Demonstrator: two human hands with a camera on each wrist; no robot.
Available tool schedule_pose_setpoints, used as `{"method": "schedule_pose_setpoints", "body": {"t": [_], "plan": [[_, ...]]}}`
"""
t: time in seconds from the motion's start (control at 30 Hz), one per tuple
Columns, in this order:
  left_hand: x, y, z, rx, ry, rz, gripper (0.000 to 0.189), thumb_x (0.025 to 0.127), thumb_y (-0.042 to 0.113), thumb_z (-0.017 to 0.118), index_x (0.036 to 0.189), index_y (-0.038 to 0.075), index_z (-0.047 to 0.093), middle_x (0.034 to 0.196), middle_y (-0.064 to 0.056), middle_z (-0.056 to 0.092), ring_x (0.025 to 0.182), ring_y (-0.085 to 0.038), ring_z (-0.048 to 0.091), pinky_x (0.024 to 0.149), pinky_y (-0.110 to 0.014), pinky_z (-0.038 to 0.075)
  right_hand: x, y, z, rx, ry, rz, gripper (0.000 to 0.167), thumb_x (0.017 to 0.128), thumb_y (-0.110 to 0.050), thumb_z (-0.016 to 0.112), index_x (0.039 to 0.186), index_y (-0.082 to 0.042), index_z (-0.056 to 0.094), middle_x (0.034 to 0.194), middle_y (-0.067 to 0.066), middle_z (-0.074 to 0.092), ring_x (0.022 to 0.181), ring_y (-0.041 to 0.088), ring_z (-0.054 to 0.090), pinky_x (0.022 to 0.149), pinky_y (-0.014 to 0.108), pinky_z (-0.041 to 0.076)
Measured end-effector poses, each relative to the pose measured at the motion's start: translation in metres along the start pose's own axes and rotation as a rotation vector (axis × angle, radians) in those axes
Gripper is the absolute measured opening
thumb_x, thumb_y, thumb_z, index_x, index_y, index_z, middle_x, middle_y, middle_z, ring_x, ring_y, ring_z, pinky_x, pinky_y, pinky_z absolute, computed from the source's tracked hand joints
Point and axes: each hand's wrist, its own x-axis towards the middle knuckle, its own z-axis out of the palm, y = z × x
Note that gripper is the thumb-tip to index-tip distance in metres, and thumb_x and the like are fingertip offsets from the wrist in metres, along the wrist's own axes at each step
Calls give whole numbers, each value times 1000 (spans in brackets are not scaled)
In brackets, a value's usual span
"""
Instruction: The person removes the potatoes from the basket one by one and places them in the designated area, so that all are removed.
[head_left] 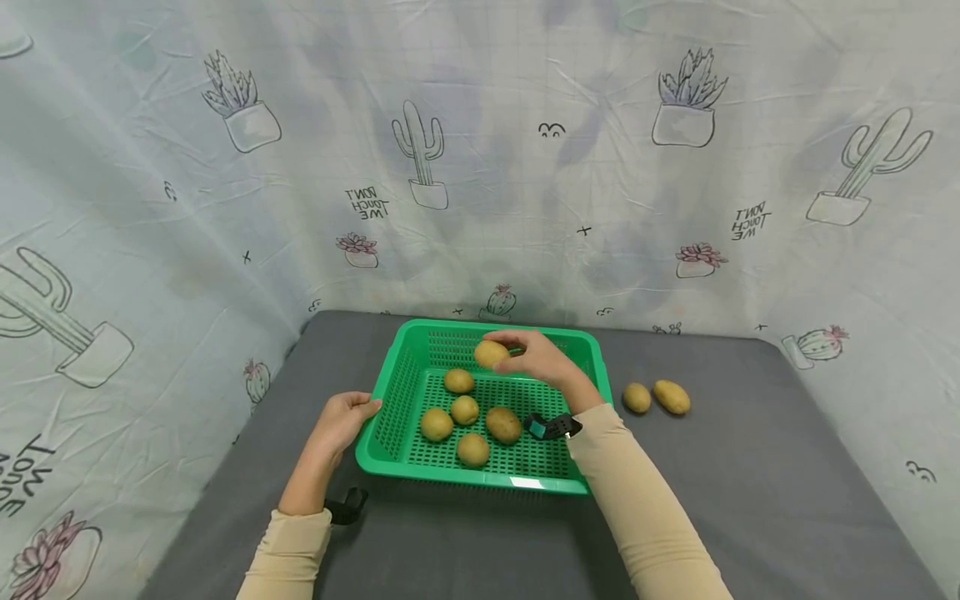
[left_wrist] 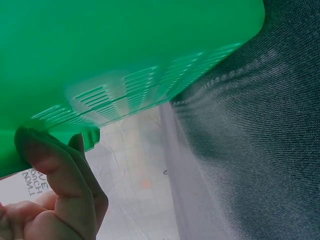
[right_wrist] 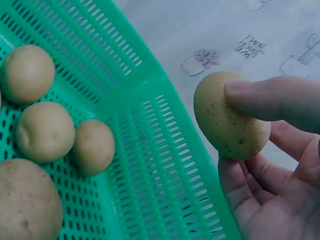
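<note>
A green plastic basket (head_left: 472,477) with slotted walls stands on the dark grey table. Its left rim is gripped by my left hand (head_left: 345,421), and the left wrist view shows those fingers (left_wrist: 60,175) curled under the rim. Over the far part of the basket, my right hand (head_left: 536,357) pinches a potato (head_left: 491,354) between thumb and fingers. In the right wrist view this potato (right_wrist: 225,115) is yellowish with small brown specks, held higher than the basket wall. Several other potatoes (head_left: 503,425) lie on the basket floor, mostly toward its left and middle.
Right of the basket, two more potatoes lie on the table, a rounder one (head_left: 637,398) and a longer one (head_left: 671,397). A pale curtain (head_left: 495,183) printed with cactus drawings hangs behind the table (head_left: 750,500) and along its sides.
</note>
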Motion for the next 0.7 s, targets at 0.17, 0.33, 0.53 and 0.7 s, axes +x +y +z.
{"method": "schedule_pose_setpoints", "body": {"t": [0.17, 0.33, 0.53, 0.7], "plan": [[1, 1, 1, 2, -4, -6, 53, 100, 21, 47, 140, -12, 34, 143, -32, 34, 133, -47, 32, 106, -58, 33, -6, -5, -5, 48, 6, -24, 55, 86, -12, 70, 138, -8, 51, 130, 18, 53, 112, 32, 55, 91, 58, 46], [0, -1, -1, 14, -10, -11, 55, 100, 23, 46, 141, -11, 32, 145, -32, 32, 134, -48, 29, 106, -59, 31, -14, -11, -6, 63, 21, -65, 55, 86, -12, 70, 137, -7, 51, 130, 17, 53, 109, 28, 56, 89, 57, 48], [-2, -3, -2, 17, -10, -17, 56, 100, 23, 47, 141, -12, 32, 145, -32, 31, 134, -48, 28, 107, -59, 31, -27, -16, -7, 52, 38, -97, 56, 87, -11, 69, 138, -4, 48, 132, 17, 52, 110, 27, 56, 84, 41, 54], [-1, -2, -1, 16, -12, -8, 56, 100, 24, 47, 141, -12, 33, 145, -32, 31, 134, -48, 29, 106, -59, 31, -39, -21, -9, 34, 66, -117, 55, 88, -10, 68, 139, -4, 48, 134, 17, 51, 113, 31, 53, 82, 35, 54]]}}
